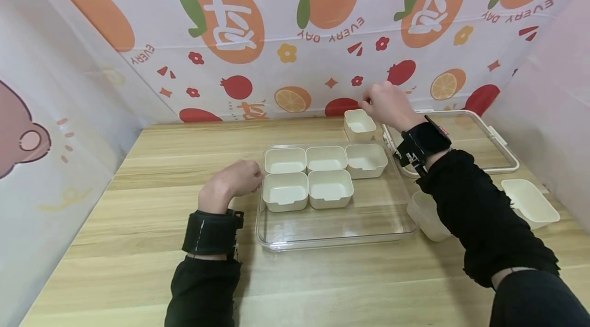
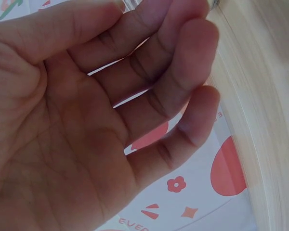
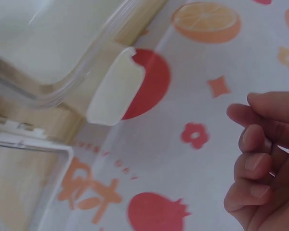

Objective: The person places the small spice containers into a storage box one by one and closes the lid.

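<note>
My left hand (image 1: 236, 179) is at the left side of a clear plastic box (image 1: 378, 214), its fingertips near the rim. In the left wrist view its fingers (image 2: 195, 53) bend loosely and the palm shows bare. Inside the box are several cream bins, three in the back row, such as the left bin (image 1: 285, 160), and two in front, such as the front bin (image 1: 331, 188). Raised behind the box, my right hand (image 1: 389, 104) hangs with loosely curled fingers and holds nothing. Just beside it a small cream bin (image 1: 359, 124) stands on the table.
A clear lid (image 1: 461, 142) with a pale frame lies at the back right. Two more cream bins, a partly hidden bin (image 1: 428, 217) and a right-hand bin (image 1: 530, 204), are near my right forearm. A fruit-printed curtain (image 1: 286, 70) hangs behind the wooden table (image 1: 322, 286).
</note>
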Tool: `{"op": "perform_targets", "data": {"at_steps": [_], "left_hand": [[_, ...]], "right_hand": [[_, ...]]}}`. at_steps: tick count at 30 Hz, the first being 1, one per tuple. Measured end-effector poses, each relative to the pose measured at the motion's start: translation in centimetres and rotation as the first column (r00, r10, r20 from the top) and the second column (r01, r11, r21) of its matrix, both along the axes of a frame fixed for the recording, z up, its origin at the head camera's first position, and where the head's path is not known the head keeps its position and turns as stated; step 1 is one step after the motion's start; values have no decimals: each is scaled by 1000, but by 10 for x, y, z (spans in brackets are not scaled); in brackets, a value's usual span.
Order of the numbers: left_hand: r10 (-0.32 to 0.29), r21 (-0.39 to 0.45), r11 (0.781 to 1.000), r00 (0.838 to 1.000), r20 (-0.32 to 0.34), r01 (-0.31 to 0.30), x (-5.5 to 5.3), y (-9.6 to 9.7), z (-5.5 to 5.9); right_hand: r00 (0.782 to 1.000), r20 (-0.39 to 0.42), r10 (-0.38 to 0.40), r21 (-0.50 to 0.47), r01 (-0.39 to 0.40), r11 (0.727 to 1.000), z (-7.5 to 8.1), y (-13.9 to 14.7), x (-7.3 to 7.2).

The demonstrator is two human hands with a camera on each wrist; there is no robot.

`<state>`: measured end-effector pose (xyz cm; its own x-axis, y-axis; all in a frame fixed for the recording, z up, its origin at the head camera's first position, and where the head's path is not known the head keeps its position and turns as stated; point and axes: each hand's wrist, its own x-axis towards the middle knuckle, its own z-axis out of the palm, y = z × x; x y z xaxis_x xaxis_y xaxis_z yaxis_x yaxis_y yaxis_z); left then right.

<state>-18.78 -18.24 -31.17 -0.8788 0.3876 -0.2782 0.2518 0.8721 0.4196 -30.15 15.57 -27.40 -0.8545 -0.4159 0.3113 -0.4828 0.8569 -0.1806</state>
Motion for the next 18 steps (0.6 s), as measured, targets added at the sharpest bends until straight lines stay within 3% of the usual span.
{"op": "perform_targets", "data": {"at_steps": [7,18], "left_hand": [[3,1,1000,1000,3,-3,1,0,0],[-1,1,1000,1000,-8,1,1,-1,-1]], "right_hand": [[989,64,-133,-22,134,991,-10,15,-13],[975,125,-184,51,179,983,-22,26,-22]]}}
